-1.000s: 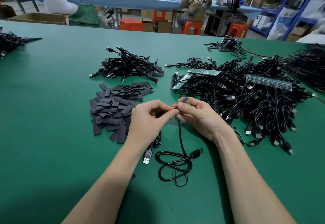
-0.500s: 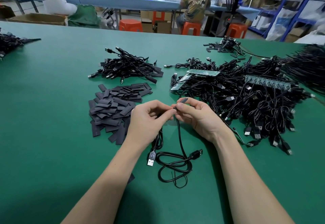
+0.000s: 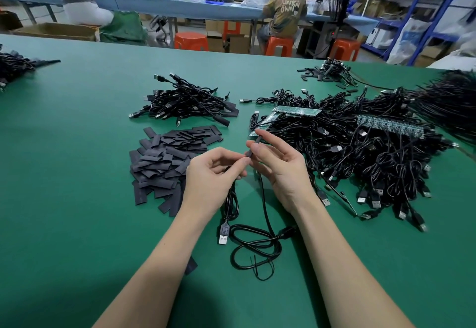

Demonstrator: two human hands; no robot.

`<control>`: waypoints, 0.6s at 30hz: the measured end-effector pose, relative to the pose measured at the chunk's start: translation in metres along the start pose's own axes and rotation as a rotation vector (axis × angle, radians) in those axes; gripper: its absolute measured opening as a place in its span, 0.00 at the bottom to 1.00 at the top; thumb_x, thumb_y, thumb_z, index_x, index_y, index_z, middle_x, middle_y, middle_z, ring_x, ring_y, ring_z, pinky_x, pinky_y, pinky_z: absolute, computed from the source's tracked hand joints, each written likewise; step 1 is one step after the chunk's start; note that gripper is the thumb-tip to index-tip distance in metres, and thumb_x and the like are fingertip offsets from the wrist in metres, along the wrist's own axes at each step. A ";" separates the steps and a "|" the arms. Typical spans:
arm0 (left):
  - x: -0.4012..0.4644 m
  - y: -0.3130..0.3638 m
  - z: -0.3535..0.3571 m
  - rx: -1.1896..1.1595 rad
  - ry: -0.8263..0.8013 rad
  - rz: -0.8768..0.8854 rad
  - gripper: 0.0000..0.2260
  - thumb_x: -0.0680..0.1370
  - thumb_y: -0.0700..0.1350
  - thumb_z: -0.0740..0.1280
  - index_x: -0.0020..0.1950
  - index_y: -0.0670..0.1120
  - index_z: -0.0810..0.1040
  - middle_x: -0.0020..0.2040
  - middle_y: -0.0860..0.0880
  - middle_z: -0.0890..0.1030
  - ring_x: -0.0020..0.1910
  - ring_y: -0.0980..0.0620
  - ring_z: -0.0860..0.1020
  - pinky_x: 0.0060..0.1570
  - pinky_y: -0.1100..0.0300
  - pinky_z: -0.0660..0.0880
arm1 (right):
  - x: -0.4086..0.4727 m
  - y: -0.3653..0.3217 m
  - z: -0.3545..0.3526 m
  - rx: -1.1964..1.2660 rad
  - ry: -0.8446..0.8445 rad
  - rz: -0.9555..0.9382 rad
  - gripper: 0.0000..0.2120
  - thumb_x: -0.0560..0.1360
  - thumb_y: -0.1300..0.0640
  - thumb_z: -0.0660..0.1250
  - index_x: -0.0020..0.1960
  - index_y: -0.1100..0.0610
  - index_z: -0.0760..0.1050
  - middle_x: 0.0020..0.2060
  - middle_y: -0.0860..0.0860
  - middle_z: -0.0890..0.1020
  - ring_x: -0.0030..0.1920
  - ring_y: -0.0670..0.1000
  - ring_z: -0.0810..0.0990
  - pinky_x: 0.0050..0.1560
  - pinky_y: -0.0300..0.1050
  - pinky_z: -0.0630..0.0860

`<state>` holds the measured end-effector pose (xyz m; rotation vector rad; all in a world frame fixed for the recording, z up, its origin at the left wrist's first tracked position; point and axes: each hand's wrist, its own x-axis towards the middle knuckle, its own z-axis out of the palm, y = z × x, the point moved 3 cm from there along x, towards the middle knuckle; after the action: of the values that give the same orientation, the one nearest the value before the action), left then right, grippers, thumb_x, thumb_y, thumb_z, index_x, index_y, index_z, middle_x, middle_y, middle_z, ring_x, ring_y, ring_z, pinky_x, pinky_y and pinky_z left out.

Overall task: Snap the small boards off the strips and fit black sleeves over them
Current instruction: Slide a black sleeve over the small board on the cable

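Now black sleeve (image 3: 253, 147) pinched betw. both hands' fingers: right hand (image 3: 280, 170) above, left hand (image 3: 213, 175) at lower end.

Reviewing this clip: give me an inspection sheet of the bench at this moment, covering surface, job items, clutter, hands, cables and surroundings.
Surface: green table, bare in front left.
Job's things: heap of flat black sleeves; green board strips lying on the big cable heap; one sleeve held between both hands.
Clutter: smaller cable pile; stray sleeves far right.
Hands: left hand pinches the sleeve's lower end; right hand fingers hold it higher up.
Cables: one looped USB cable hangs from the hands onto the table.
Surroundings: two seated people, orange stools, blue shelving.
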<state>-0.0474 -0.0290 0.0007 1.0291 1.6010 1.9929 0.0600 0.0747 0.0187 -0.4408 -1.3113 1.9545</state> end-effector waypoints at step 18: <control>-0.001 0.002 0.001 0.011 0.001 0.008 0.04 0.74 0.40 0.77 0.42 0.47 0.85 0.37 0.46 0.86 0.37 0.48 0.85 0.41 0.63 0.80 | 0.002 0.000 -0.003 0.027 0.024 0.011 0.11 0.71 0.62 0.77 0.52 0.51 0.86 0.46 0.57 0.87 0.44 0.50 0.85 0.46 0.40 0.81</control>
<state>-0.0457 -0.0294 0.0026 1.0406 1.6126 1.9917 0.0608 0.0776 0.0178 -0.4579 -1.2680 1.9682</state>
